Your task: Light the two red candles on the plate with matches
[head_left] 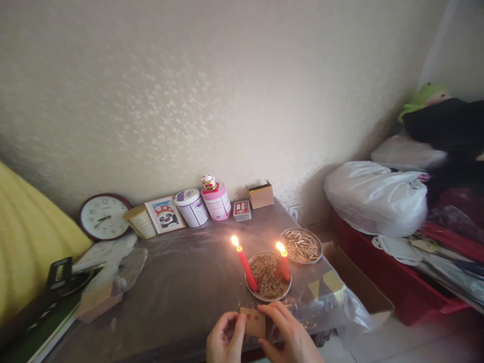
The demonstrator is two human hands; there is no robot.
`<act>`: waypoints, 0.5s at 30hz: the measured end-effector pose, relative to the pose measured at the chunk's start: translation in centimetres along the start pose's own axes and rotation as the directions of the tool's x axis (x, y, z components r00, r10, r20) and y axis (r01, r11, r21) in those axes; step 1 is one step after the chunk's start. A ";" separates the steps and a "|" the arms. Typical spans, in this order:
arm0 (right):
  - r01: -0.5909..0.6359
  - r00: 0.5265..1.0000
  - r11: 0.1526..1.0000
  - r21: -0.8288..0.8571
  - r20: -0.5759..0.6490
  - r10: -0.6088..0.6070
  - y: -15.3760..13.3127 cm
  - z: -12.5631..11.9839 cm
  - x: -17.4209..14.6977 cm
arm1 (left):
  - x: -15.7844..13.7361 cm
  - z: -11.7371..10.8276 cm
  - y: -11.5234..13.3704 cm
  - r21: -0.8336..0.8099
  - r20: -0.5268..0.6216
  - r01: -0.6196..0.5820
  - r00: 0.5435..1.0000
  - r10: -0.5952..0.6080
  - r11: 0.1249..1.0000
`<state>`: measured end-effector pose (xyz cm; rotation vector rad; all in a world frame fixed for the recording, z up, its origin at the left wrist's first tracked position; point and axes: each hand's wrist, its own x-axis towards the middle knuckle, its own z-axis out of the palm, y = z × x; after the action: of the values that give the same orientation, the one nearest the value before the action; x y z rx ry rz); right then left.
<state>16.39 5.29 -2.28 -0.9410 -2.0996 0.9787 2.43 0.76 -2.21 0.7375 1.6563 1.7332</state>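
Pinching a small tan card (254, 321) between them, left hand (223, 340) and right hand (289, 335) grasp its edges at 6 o'clock of the dish (269, 296) bearing two lit red candles (245, 266), near table (181, 282) front edge.

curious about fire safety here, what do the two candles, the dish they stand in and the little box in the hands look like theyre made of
The two candles look like red wax: smooth, opaque, both lit. The dish seems metal or glass, going by its thin shiny rim; the view leaves that open. The little box looks like matte brown cardboard, flat-faced with red print, held between the left hand and the right hand.
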 end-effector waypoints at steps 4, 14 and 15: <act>-0.021 1.000 1.000 0.024 -0.023 0.021 -0.2 -0.4 0.2 | 0.2 -0.3 0.7 -0.005 0.015 -0.004 1.000 0.004 1.000; -0.019 1.000 0.995 0.097 -0.007 0.019 -1.0 -1.1 0.5 | 0.9 -1.2 0.2 0.010 0.016 0.018 1.000 -0.018 1.000; -0.014 1.000 0.995 0.102 -0.008 0.015 -1.0 -1.1 0.5 | 1.0 -1.3 0.0 0.016 0.024 0.026 0.999 -0.026 1.000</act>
<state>16.60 5.62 -0.82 -0.9088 -2.0178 1.0763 0.83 0.68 -2.32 0.7380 1.6582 1.6884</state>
